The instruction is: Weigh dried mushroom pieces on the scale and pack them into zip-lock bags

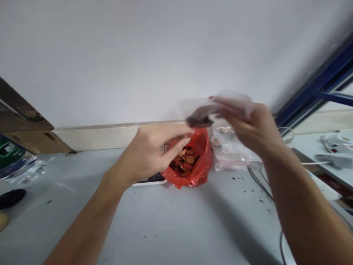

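Note:
My right hand [242, 117] is closed on a clear plastic bag [220, 101] with something dark in its lower end. Motion smears the bag, so its contents cannot be made out. Below it stands an open red plastic bag [204, 158] holding orange-brown dried slices [189, 159] and darker pieces. Over the red bag's left rim reaches my left hand [149, 151], thumb and fingers apart. Its fingertips come close to the dark end of the clear bag; whether they touch it I cannot tell. Under the red bag, a white-edged device with dark keys [151, 179] shows partly.
Filled clear zip bags [234, 151] lie right of the red bag, near grey cables [259, 180]. Plugs and a power strip [339, 154] are at far right, below a blue metal frame [317, 81]. A bottle [16, 158] stands at left. Dark crumbs dot the table.

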A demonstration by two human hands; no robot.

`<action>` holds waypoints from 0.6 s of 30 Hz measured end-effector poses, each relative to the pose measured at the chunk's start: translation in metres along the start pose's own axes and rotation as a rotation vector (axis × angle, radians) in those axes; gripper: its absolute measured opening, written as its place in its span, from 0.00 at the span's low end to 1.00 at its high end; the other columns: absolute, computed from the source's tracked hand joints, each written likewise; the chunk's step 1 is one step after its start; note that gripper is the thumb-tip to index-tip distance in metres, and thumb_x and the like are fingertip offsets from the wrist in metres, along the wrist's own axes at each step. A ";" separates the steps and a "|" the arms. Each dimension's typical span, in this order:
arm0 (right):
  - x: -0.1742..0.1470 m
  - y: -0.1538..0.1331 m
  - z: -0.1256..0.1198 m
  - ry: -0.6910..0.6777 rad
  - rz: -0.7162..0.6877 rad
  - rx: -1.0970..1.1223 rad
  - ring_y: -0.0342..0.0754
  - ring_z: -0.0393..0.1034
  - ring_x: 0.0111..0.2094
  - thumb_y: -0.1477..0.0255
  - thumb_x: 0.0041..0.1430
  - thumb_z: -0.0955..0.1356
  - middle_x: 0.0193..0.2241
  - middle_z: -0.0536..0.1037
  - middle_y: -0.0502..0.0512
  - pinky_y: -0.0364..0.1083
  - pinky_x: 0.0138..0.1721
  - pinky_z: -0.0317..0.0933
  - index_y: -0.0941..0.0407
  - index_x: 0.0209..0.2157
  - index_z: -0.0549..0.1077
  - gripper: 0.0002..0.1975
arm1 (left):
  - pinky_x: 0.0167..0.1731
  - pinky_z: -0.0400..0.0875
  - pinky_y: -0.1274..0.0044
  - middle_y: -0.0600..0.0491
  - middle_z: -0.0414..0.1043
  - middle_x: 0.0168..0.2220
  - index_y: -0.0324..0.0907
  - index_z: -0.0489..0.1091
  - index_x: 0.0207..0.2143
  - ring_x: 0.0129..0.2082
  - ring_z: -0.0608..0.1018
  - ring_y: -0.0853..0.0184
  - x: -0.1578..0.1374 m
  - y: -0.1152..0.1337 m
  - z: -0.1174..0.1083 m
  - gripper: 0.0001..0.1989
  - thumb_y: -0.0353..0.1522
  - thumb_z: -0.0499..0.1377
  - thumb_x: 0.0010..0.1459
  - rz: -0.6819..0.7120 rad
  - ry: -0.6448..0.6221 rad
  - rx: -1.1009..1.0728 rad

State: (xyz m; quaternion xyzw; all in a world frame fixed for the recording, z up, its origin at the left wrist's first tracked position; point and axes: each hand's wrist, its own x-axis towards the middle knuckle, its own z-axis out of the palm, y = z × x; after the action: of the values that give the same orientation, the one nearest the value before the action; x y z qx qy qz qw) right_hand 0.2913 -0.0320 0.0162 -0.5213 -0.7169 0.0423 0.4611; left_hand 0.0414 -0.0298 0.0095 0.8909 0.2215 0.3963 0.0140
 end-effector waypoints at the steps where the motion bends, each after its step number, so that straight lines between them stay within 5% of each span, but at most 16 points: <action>1: -0.007 0.011 -0.008 0.137 0.009 -0.107 0.56 0.79 0.51 0.71 0.66 0.63 0.46 0.86 0.59 0.55 0.53 0.71 0.57 0.55 0.80 0.21 | 0.41 0.77 0.76 0.54 0.85 0.41 0.44 0.79 0.43 0.38 0.84 0.66 -0.001 -0.002 0.006 0.10 0.28 0.57 0.70 -0.017 -0.100 -0.029; 3: -0.024 0.036 -0.018 0.223 -0.024 -0.350 0.58 0.75 0.59 0.75 0.64 0.62 0.55 0.82 0.60 0.59 0.61 0.67 0.54 0.59 0.77 0.25 | 0.36 0.74 0.77 0.55 0.84 0.39 0.44 0.80 0.39 0.35 0.83 0.67 -0.003 -0.006 0.018 0.11 0.28 0.56 0.69 -0.088 -0.325 -0.049; 6: -0.052 0.073 -0.016 -0.129 -0.024 -0.570 0.66 0.65 0.67 0.77 0.58 0.66 0.66 0.72 0.62 0.68 0.65 0.60 0.52 0.62 0.75 0.30 | 0.41 0.74 0.75 0.52 0.83 0.43 0.44 0.80 0.42 0.42 0.82 0.63 -0.005 -0.009 0.036 0.11 0.29 0.57 0.69 -0.156 -0.549 -0.028; 9: -0.070 0.095 -0.012 -0.362 0.142 -0.571 0.70 0.48 0.74 0.61 0.63 0.69 0.74 0.55 0.67 0.69 0.68 0.54 0.55 0.70 0.66 0.35 | 0.54 0.72 0.70 0.48 0.82 0.49 0.43 0.79 0.47 0.54 0.78 0.57 -0.007 -0.010 0.046 0.10 0.31 0.60 0.68 -0.149 -0.601 -0.023; 11: -0.072 0.095 -0.015 -0.383 0.176 -0.524 0.70 0.43 0.75 0.54 0.64 0.67 0.75 0.52 0.65 0.70 0.69 0.50 0.52 0.72 0.61 0.39 | 0.53 0.72 0.70 0.49 0.82 0.48 0.44 0.79 0.46 0.53 0.78 0.58 -0.007 -0.011 0.046 0.09 0.33 0.60 0.68 -0.161 -0.591 -0.056; 15: -0.050 0.063 -0.022 -0.231 0.029 -0.356 0.68 0.51 0.73 0.52 0.66 0.64 0.70 0.66 0.58 0.74 0.67 0.51 0.45 0.65 0.70 0.29 | 0.38 0.71 0.73 0.51 0.81 0.37 0.43 0.78 0.36 0.37 0.79 0.63 -0.008 -0.013 0.026 0.12 0.35 0.56 0.69 -0.267 -0.524 -0.050; 18: -0.023 0.024 -0.011 -0.218 -0.079 -0.212 0.64 0.74 0.57 0.57 0.66 0.65 0.51 0.84 0.59 0.66 0.61 0.63 0.49 0.46 0.82 0.17 | 0.29 0.66 0.75 0.54 0.78 0.30 0.43 0.74 0.29 0.29 0.76 0.66 -0.011 -0.020 0.007 0.14 0.35 0.55 0.68 -0.366 -0.549 -0.051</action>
State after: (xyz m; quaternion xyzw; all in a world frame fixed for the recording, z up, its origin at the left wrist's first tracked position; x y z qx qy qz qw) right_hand 0.3166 -0.0441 -0.0049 -0.5307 -0.7830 0.0048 0.3243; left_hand 0.0325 -0.0154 -0.0071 0.9091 0.3560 0.1379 0.1665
